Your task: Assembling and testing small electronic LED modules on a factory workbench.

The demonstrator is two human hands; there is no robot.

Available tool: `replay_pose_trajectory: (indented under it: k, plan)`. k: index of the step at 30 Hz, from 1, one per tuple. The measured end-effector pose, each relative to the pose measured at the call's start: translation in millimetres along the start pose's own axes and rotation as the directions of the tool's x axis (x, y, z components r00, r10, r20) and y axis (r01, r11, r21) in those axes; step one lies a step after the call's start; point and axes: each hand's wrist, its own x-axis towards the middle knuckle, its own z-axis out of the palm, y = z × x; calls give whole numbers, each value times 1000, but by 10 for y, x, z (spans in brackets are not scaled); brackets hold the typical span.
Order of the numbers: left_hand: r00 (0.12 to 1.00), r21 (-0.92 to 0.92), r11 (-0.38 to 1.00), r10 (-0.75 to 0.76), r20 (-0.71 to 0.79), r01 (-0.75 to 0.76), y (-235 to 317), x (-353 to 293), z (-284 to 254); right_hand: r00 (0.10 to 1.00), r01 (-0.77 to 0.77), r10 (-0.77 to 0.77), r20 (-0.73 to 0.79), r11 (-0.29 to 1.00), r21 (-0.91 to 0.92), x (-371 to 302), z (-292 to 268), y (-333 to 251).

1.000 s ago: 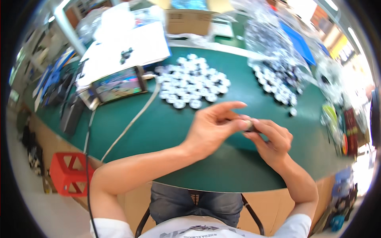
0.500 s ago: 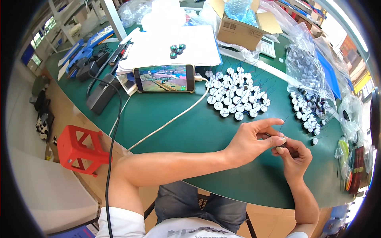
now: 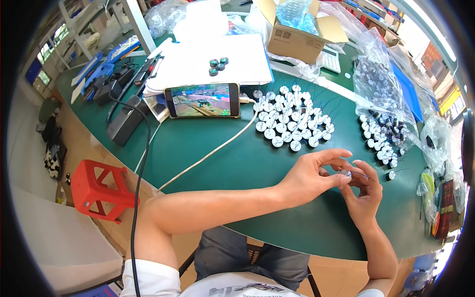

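My left hand [image 3: 312, 173] pinches a small round wired part [image 3: 347, 174] between thumb and fingers, just above the green table. The part shows a whitish face, and a thin dark wire runs from it across the fingers of my right hand [image 3: 365, 195]. That hand is curled against the part from the right, its exact grip partly hidden. To the left of my hands lies a wide group of similar parts [image 3: 292, 121], white faces up with thin wires sticking out. Another heap of them [image 3: 378, 141] sits to the right, with a single one [image 3: 391, 175] nearby.
A phone [image 3: 202, 101] with a lit screen leans upright, its white cable [image 3: 213, 156] crossing the table [image 3: 227, 163]. Behind it, several dark round pieces [image 3: 217, 66] rest on white sheets [image 3: 242, 49]. An open cardboard box [image 3: 294, 44] stands farther back. A red stool [image 3: 101, 190] is at left.
The round part has turned so its whitish face shows between my hands. My right hand's fingers have lifted and spread a little, while my left hand stays almost in place.
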Motion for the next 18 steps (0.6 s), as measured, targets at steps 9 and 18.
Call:
replay_pose_trajectory:
  k: [9, 18]
  plan:
    - [994, 54, 992, 113, 9, -114, -17, -17, 23, 979, 203, -199, 38, 966, -162, 45, -65, 89]
    - [995, -119, 991, -46, 90, 57, -31, -14, 47, 918, 391, -386, 92, 838, -380, 114, -4, -89]
